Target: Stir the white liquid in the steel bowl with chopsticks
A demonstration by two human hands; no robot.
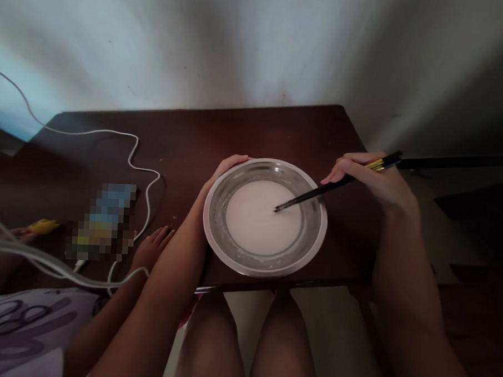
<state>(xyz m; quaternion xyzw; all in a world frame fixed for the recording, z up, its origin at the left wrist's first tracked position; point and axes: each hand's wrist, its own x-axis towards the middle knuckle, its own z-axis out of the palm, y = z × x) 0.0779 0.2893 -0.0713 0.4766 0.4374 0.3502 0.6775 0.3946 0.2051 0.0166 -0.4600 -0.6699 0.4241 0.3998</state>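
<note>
Black chopsticks [309,195] with gold bands slant down leftward from the right hand [366,171] over the near-right part of a metal bowl [313,227], their tips meeting pale, milky liquid [260,225]; how deep they go, I cannot tell. The right hand is closed on their upper part, fingers pinched together, and sits outside the rim, so the bowl lies to its left and a little nearer the body. Their long axis crosses the rim and ends close to the liquid's middle. Of the 2 hands, the left hand [227,166] is nearer the bowl: it curves along the far-left edge, touching it, though its thumb and palm are hidden, so how tightly it is closed I cannot tell. The bowl stands upright by the front edge of the dark worktop [258,127]. Farther left, another person's hand [151,248] rests near a white cable [149,195].
</note>
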